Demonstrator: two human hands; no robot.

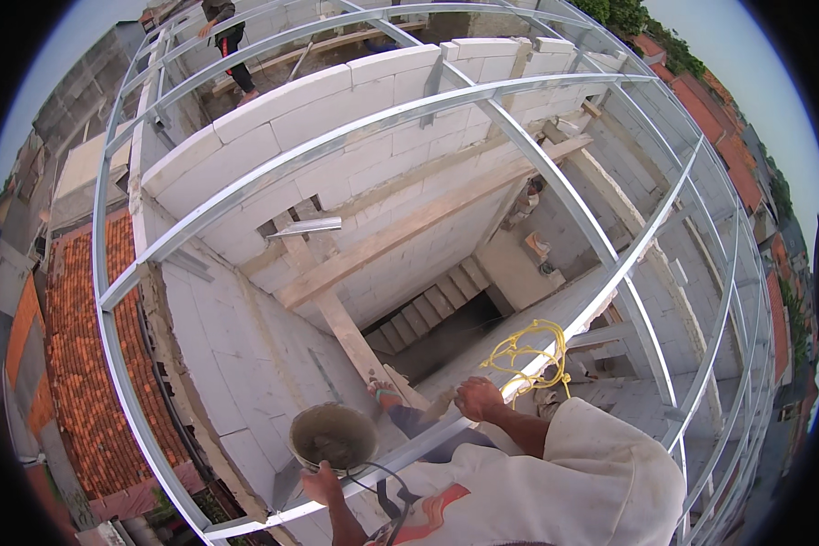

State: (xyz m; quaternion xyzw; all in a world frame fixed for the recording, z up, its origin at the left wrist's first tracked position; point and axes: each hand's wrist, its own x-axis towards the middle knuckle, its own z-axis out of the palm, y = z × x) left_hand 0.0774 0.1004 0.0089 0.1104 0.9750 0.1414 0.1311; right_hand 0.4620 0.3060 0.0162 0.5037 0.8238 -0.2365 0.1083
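Observation:
A round bucket (370, 435) with grey mortar (330, 448) inside is at the lower left of centre. My left hand (318, 482) is closed on its near rim, and a thin dark handle (387, 470) loops off its right side. My right hand (479, 399) is closed over a silver metal beam (428, 444); whatever is in its fingers is hidden. Just right of that hand, a loose coil of yellow rope (519, 350) hangs on the same beam. Beyond the bucket, my sandalled foot (387, 394) stands by a wooden plank (346, 332).
Silver metal framing (291, 155) crosses around and above pale block walls (318, 114). A long plank (437, 223) spans the deep opening, with stairs (428, 309) far below. Another person (230, 45) stands at the upper left. Orange tiled roofs (91, 355) lie outside on the left.

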